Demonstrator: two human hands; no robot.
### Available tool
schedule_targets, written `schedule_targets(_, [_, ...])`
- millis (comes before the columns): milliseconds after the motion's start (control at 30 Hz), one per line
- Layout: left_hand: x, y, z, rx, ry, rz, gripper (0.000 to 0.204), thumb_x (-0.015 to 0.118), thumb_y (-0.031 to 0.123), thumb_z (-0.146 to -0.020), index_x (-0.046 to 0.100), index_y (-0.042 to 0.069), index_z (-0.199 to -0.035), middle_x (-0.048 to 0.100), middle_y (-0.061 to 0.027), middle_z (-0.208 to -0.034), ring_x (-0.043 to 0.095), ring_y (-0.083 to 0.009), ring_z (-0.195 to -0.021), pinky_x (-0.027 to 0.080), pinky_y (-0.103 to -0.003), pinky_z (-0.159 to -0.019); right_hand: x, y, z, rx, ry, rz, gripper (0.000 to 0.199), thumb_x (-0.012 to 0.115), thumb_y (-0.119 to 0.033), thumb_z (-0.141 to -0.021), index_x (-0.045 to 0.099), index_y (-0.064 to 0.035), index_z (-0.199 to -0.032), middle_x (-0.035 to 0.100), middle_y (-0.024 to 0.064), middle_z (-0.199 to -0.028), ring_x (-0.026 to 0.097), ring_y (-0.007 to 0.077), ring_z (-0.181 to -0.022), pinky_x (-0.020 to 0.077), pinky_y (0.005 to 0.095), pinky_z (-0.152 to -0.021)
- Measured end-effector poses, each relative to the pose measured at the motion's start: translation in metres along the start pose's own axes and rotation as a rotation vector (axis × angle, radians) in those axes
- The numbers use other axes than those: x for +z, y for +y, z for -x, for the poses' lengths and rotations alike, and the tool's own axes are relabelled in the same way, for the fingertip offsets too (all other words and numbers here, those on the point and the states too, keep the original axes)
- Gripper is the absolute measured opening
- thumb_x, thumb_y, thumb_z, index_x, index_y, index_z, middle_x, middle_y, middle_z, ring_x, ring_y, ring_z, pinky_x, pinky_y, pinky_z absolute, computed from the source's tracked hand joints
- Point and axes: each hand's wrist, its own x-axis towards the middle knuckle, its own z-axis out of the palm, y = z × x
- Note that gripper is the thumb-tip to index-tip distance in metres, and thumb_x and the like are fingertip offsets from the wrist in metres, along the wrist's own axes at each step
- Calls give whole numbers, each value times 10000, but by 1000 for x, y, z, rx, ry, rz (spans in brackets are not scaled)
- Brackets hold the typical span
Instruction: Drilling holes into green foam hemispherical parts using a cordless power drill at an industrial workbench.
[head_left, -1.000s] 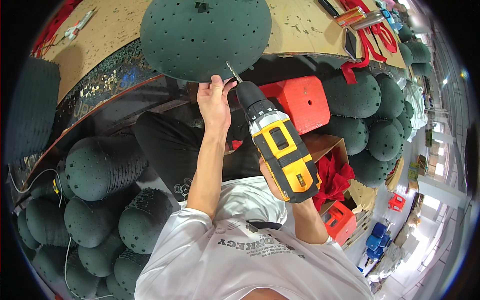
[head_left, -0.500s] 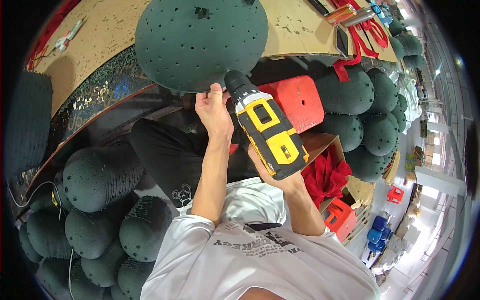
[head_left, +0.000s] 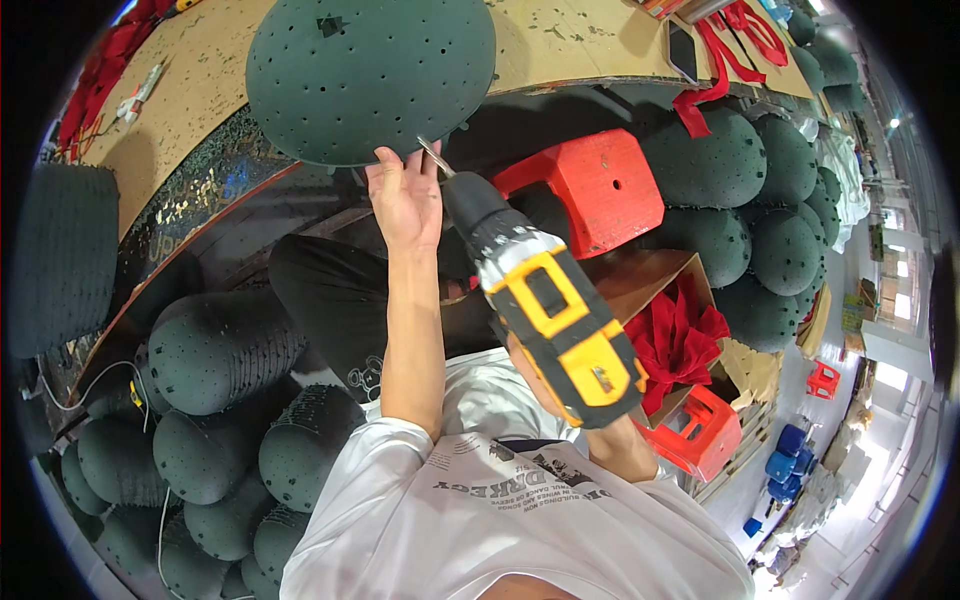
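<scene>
A dark green dome dotted with small holes (head_left: pixel 370 85) rests at the table's near edge, its rim jutting toward me. My left hand (head_left: pixel 408 200) grips the near rim, thumb up against it and the other fingers partly hidden. A yellow and black cordless drill (head_left: pixel 560 315) is in my right hand (head_left: pixel 528 372), which its body mostly covers. The metal drill bit (head_left: pixel 436 157) points up and left at the dome's lower edge, close beside my left fingers. Whether the tip touches the dome I cannot tell.
A red plastic stool (head_left: pixel 610 195) stands just beyond the drill. Stacked green domes lie left (head_left: pixel 200 350) and right (head_left: pixel 705 165). A cardboard box (head_left: pixel 660 285) holds red fabric (head_left: pixel 680 340). On the table (head_left: pixel 560 45) are a phone (head_left: pixel 682 52), red ribbon (head_left: pixel 715 80) and green scraps.
The drill has drawn back to the lower right, leaving its bit in sight. In the picture, dome and left hand have shifted slightly left; the dome also sits higher.
</scene>
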Motion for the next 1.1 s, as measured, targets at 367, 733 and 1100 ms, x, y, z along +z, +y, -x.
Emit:
schedule_targets(367, [7,10,-17,-88,-113,211,491,706,270,-982,563,105,-1422,551,-75,-1476,479,-305,-1397,367,-545,-1211,-3,20,74,585,160,-688,288,748,25,-829,736,-17,-1114,750,107,-1011,727,233,-878,575,356,-786])
schedule_targets(733, [39,53,-26,97,-96,55,465,656,242,-1008,542,74,-1427,552,-93,-1466,495,-293,-1379,375,-522,-1218,2,33,83,575,238,-756,241,676,57,-807,714,12,-1041,704,80,-862,680,181,-761,566,337,-765])
schedule_targets(1100, [21,135,-55,-51,25,61,355,561,215,-1079,584,-10,-1352,656,-117,-1351,606,-250,-1268,477,-430,-1111,4,31,85,663,290,-785,166,599,53,-769,680,-5,-901,635,34,-723,600,118,-634,529,305,-690])
